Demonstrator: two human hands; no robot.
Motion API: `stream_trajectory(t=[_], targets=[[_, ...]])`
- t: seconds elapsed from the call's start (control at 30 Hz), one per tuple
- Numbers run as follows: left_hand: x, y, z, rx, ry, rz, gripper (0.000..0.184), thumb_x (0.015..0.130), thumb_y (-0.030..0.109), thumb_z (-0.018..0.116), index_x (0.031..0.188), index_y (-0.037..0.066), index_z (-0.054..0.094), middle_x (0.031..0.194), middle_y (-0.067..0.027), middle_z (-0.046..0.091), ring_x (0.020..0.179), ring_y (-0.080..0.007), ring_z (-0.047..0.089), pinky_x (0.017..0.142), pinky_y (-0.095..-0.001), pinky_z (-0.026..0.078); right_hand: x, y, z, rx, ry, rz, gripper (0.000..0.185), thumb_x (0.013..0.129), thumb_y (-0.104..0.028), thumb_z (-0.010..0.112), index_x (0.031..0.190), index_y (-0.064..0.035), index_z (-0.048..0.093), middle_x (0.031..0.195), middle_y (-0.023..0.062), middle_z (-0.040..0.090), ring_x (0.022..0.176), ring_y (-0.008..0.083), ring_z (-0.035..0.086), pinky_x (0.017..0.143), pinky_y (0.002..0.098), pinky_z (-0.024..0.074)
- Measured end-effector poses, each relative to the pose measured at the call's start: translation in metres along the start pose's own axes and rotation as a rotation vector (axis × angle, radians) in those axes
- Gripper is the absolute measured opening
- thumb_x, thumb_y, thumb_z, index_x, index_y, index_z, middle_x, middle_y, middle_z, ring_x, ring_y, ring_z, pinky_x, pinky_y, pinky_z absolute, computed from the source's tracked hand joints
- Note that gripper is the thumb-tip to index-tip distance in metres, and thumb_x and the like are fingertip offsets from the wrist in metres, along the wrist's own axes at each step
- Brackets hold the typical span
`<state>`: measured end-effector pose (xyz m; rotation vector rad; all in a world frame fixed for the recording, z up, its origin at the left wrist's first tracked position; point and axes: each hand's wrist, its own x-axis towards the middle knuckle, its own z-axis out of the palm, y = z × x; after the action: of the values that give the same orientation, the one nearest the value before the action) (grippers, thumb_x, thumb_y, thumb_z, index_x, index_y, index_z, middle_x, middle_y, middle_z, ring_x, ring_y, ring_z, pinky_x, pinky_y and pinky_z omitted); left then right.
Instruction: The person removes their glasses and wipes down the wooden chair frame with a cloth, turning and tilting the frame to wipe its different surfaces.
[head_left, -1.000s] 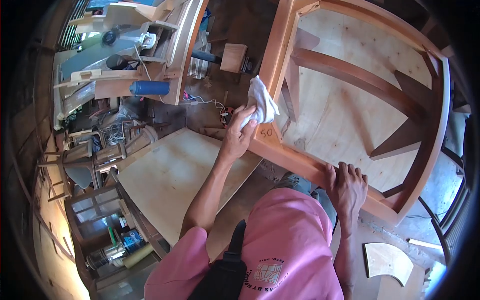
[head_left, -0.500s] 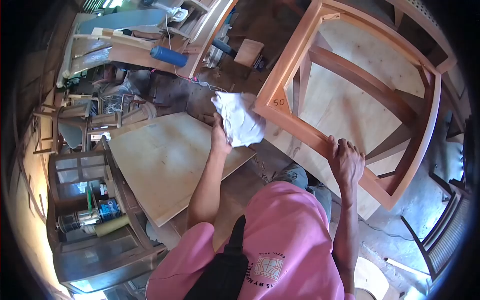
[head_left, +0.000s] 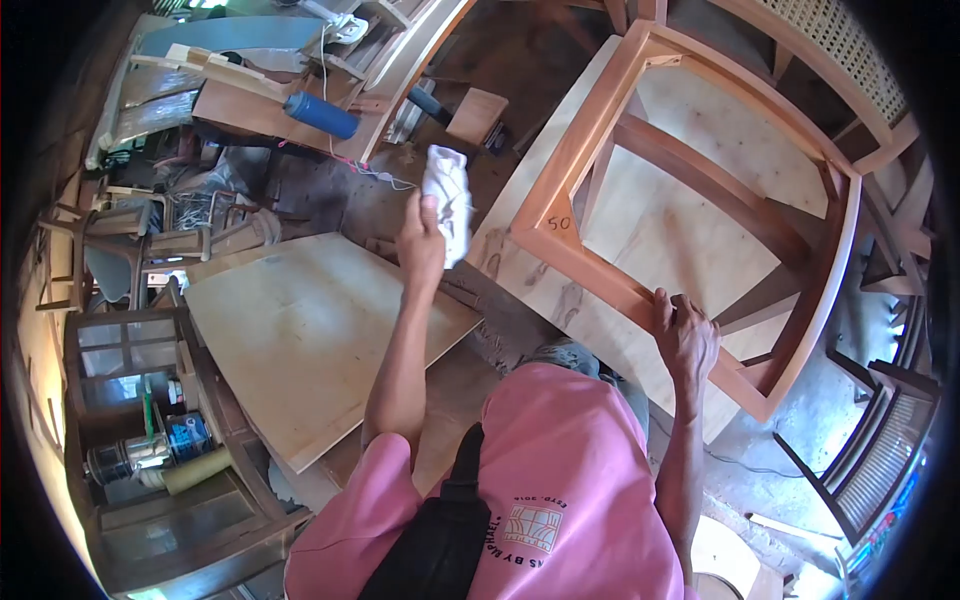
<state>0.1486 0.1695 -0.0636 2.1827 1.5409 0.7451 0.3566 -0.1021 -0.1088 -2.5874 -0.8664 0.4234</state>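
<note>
A crumpled white cloth (head_left: 448, 205) is gripped in my left hand (head_left: 421, 243), raised off to the left of a wooden chair (head_left: 600, 280). The chair's reddish-brown seat frame has an open middle, and "50" is written on a corner block. My right hand (head_left: 686, 340) is wrapped over the frame's near rail, its thumb on top. Under the chair lies a pale plywood board (head_left: 520, 280). A woven cane panel (head_left: 835, 45) shows at the chair's far right.
Another plywood sheet (head_left: 330, 340) lies left of me. Beyond it stand a cabinet with cans (head_left: 187, 435) and several small chairs. A blue cylinder (head_left: 321, 115) rests on a bench at the upper left. A slatted frame (head_left: 880, 450) leans at right, near a cable on the floor.
My left hand has lifted the cloth up and slightly left, away from the frame corner; the cloth now looks narrower. My right hand stays on the rail. The whole view has shifted a little.
</note>
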Motion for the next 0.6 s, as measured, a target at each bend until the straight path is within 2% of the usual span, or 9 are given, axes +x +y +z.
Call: stream_trajectory(t=[0.1, 0.13, 0.17, 0.2, 0.27, 0.37, 0.4, 0.47, 0.6], targets=[[-0.002, 0.0, 0.009, -0.228, -0.339, -0.117, 0.046, 0.098, 0.041, 0.033, 0.12, 0.004, 0.05, 0.111, -0.0216, 0.059, 0.102, -0.0358, 0.059, 0.084, -0.0442, 0.044, 0.001, -0.001, -0.001, -0.017, 0.041, -0.005, 0.04, 0.09, -0.042, 0.048, 0.078, -0.0063, 0.064, 0.073, 0.0155, 0.064, 0.072, 0.0346, 0.062, 0.07, 0.0442, 0.0465], [-0.012, 0.004, 0.02, -0.286, -0.555, -0.107, 0.049, 0.098, 0.042, 0.031, 0.119, 0.002, 0.051, 0.116, -0.021, 0.057, 0.107, -0.0325, 0.056, 0.087, -0.041, 0.044, 0.001, 0.001, 0.003, -0.022, 0.072, -0.025, 0.038, 0.09, -0.04, 0.049, 0.079, -0.0076, 0.065, 0.072, 0.0158, 0.064, 0.069, 0.0363, 0.062, 0.066, 0.0444, 0.0475], [-0.026, 0.011, 0.035, -0.346, -0.586, 0.311, 0.046, 0.098, 0.039, 0.035, 0.116, 0.001, 0.053, 0.117, -0.0196, 0.057, 0.109, -0.03, 0.056, 0.092, -0.0379, 0.042, 0.001, 0.004, 0.007, -0.006, 0.087, -0.027, 0.036, 0.09, -0.039, 0.049, 0.079, -0.0078, 0.064, 0.07, 0.0165, 0.062, 0.067, 0.0372, 0.061, 0.064, 0.0446, 0.0467], [-0.036, 0.013, 0.05, -0.335, -0.434, 0.326, 0.036, 0.097, 0.027, 0.043, 0.121, 0.001, 0.049, 0.118, -0.0182, 0.057, 0.108, -0.0274, 0.056, 0.092, -0.0366, 0.043, 0.001, 0.003, 0.005, -0.009, 0.05, -0.002, 0.038, 0.09, -0.04, 0.049, 0.081, -0.0071, 0.065, 0.072, 0.0167, 0.063, 0.071, 0.0356, 0.062, 0.067, 0.0442, 0.0464], [-0.021, 0.007, 0.044, -0.478, -0.659, 0.189, 0.043, 0.092, 0.021, 0.054, 0.129, 0.002, 0.043, 0.12, -0.017, 0.056, 0.11, -0.0271, 0.056, 0.092, -0.0359, 0.044, 0.001, 0.001, 0.002, -0.016, -0.02, 0.051, 0.042, 0.089, -0.044, 0.048, 0.085, -0.0056, 0.066, 0.076, 0.017, 0.065, 0.078, 0.0325, 0.063, 0.074, 0.0432, 0.0458], [-0.005, 0.011, 0.037, -0.505, -0.848, 0.016, 0.057, 0.091, 0.026, 0.056, 0.138, 0.003, 0.032, 0.126, -0.0161, 0.05, 0.112, -0.0228, 0.051, 0.092, -0.032, 0.043, 0.0, 0.0, 0.002, -0.012, 0.028, 0.004, 0.037, 0.089, -0.04, 0.049, 0.082, -0.0072, 0.065, 0.073, 0.0161, 0.064, 0.073, 0.034, 0.063, 0.071, 0.0438, 0.0467], [-0.004, 0.012, 0.04, -0.462, -0.761, 0.1, 0.061, 0.089, 0.029, 0.058, 0.138, 0.004, 0.03, 0.123, -0.0168, 0.049, 0.107, -0.0246, 0.053, 0.088, -0.0337, 0.045, 0.0, 0.0, 0.003, -0.006, 0.041, -0.008, 0.036, 0.089, -0.04, 0.049, 0.082, -0.0075, 0.065, 0.073, 0.0159, 0.064, 0.072, 0.0342, 0.063, 0.07, 0.0438, 0.0467], [-0.002, 0.01, 0.052, -0.443, -0.762, 0.085, 0.056, 0.09, 0.034, 0.056, 0.131, 0.001, 0.037, 0.121, -0.0185, 0.051, 0.108, -0.0256, 0.053, 0.089, -0.0358, 0.044, 0.0, -0.002, 0.001, -0.01, 0.04, -0.006, 0.035, 0.089, -0.038, 0.049, 0.08, -0.0076, 0.064, 0.073, 0.0157, 0.063, 0.071, 0.035, 0.062, 0.068, 0.0435, 0.0463], [0.004, 0.033, 0.049, -0.333, -0.885, 0.027, 0.06, 0.092, 0.045, 0.048, 0.127, -0.003, 0.04, 0.117, -0.0237, 0.052, 0.108, -0.0328, 0.053, 0.092, -0.0388, 0.041, -0.001, -0.004, -0.001, -0.014, 0.018, 0.007, 0.034, 0.091, -0.036, 0.046, 0.08, -0.0079, 0.063, 0.073, 0.0152, 0.063, 0.069, 0.0352, 0.061, 0.064, 0.0439, 0.0453]])
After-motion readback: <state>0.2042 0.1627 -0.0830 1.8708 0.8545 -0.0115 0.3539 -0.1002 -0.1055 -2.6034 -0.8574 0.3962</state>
